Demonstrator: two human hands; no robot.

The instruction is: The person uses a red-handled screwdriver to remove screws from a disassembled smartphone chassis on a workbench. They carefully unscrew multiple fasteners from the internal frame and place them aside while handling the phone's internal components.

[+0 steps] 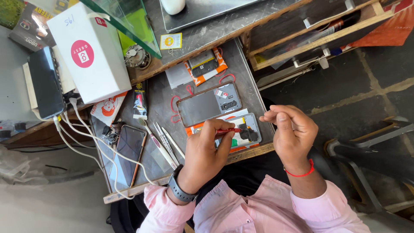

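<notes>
My left hand (206, 149), with a dark watch on its wrist, is shut on a slim red screwdriver (228, 130). The tool's tip rests on an opened phone (251, 125) lying at the near edge of the grey work tray (161, 92). My right hand (291, 129), wearing a red thread band, hovers just right of that phone with thumb and fingertips pinched together. Whether anything tiny sits in the pinch is not visible. A phone back shell (209, 105) with a camera module lies just beyond the opened phone.
Tweezers (166, 140) and a brush (152, 137) lie left of my left hand, beside a dark phone (128, 149) crossed by white cables (92, 142). A white box (88, 51), a black phone (45, 82), a glue tube (139, 100) and a wooden drawer (319, 36) stand around.
</notes>
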